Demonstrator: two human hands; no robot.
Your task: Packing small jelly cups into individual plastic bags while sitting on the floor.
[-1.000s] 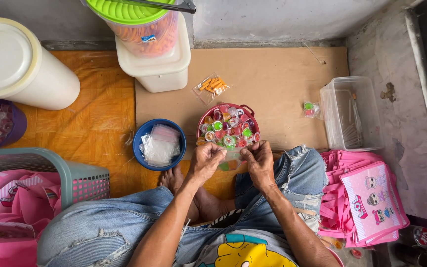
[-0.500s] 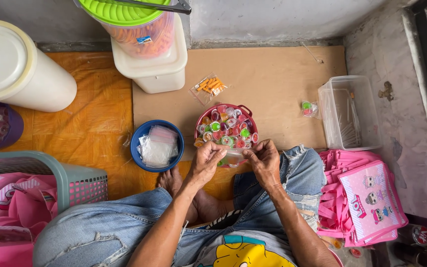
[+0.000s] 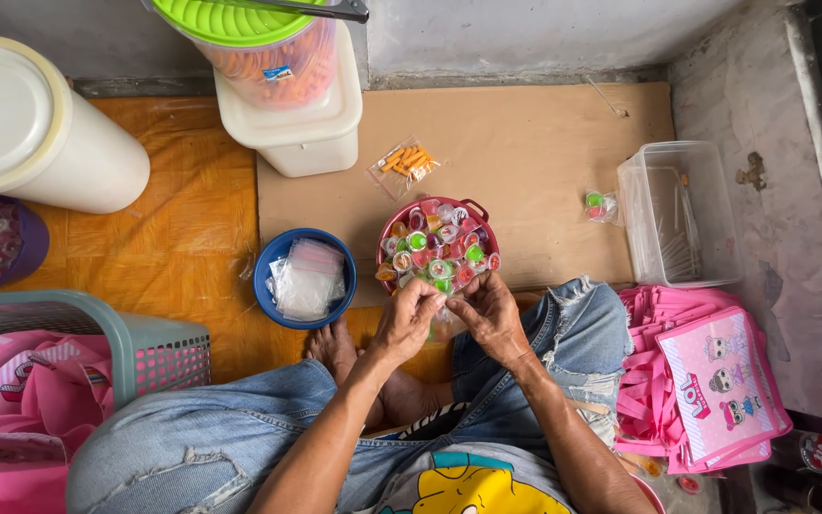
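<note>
- Left hand (image 3: 409,319) and right hand (image 3: 489,314) meet fingertip to fingertip, both pinching a small clear plastic bag (image 3: 445,322); bag sits between them, just above the person's lap, at the near rim of the red bowl (image 3: 477,211).
- Red bowl: round, plastic, two small handles, heaped with little jelly cups (image 3: 438,249), glossy, in green, red, orange.
- Blue bowl (image 3: 268,271) just left of it, round, holds a stack of thin clear bags (image 3: 307,279).
- Both bowls near the front edge of a flat brown cardboard sheet (image 3: 525,162); orange crinkly mat (image 3: 187,214) at its left.
- Packet of orange sticks (image 3: 404,164) mid-sheet; clear rectangular tub (image 3: 679,214) at the right edge.
- White cylindrical container (image 3: 40,128) far left; grey concrete wall (image 3: 525,33) behind.
</note>
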